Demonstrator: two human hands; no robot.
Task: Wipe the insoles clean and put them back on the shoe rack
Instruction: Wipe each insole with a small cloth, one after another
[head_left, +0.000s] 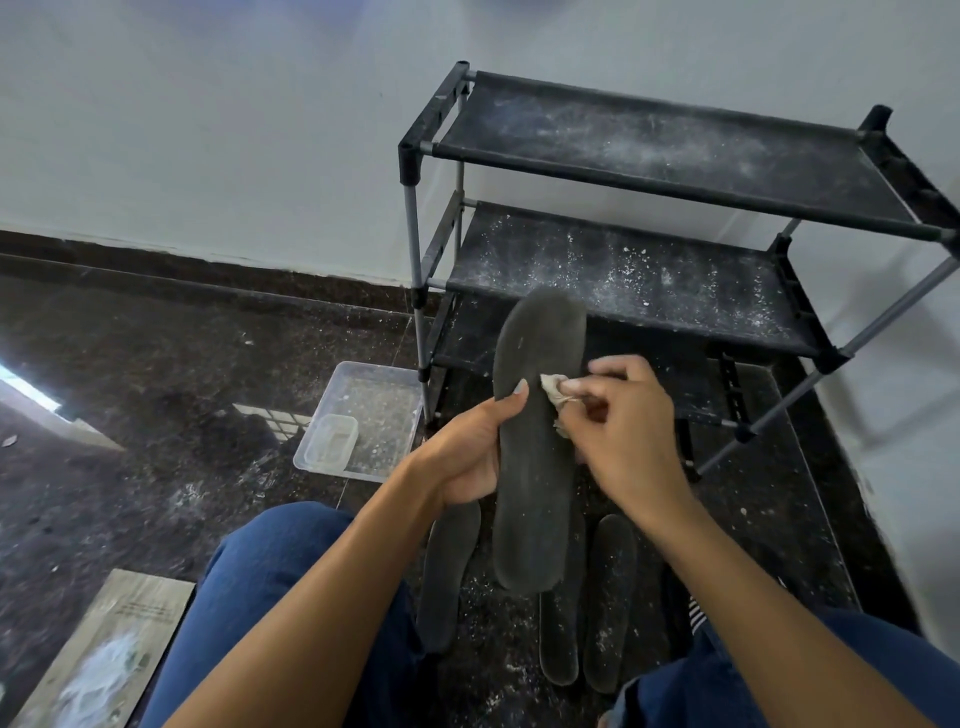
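Wiping is under way on the dark insole (535, 467), which is held up in the air between the person's knees, its toe end pointing toward the shoe rack (649, 270). The left hand (467, 457) grips its left edge, fingers behind and thumb lying along the front. The right hand (623, 436) pinches a small pale cloth (553, 388) against the insole's upper half. That cloth is tiny and looks grubby already, so it may just smear dust around rather than lift it. With only one edge held, the soft insole could bend or slip under a firm stroke.

Three more insoles (610, 597) lie on the floor below, among white grit, and anything brushed off would likely land on them. The rack's shelves are themselves speckled with white dust, so a clean insole put back there could pick dirt up again. A clear plastic tray (395, 374) with a smaller tub inside sits to the rack's left.
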